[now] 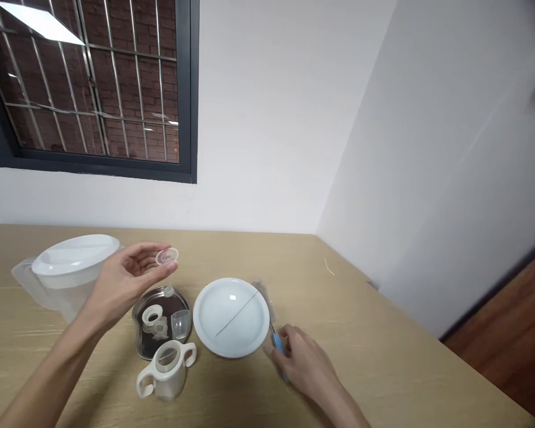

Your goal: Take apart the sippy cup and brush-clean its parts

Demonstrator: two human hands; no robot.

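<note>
My left hand [127, 278] is raised above the table, fingers pinching a small clear silicone disc [166, 257]. My right hand [304, 362] rests on the table to the right of a white plate [214, 297], fingers closed on the blue handle of a thin bottle brush [277, 343] whose bristles lie by the plate's far right rim. A thin straight wire or straw brush [237, 312] lies across the plate. A metal tray [179, 301] holds a white ring, a clear valve and a small clear cup. A white two-handled cup [166, 362] stands in front of the tray.
A white lidded pitcher [66, 267] stands at the left on the wooden table [383, 356]. White walls meet at a corner behind the table. A barred window is at the upper left. The table's right edge drops to a dark wooden floor.
</note>
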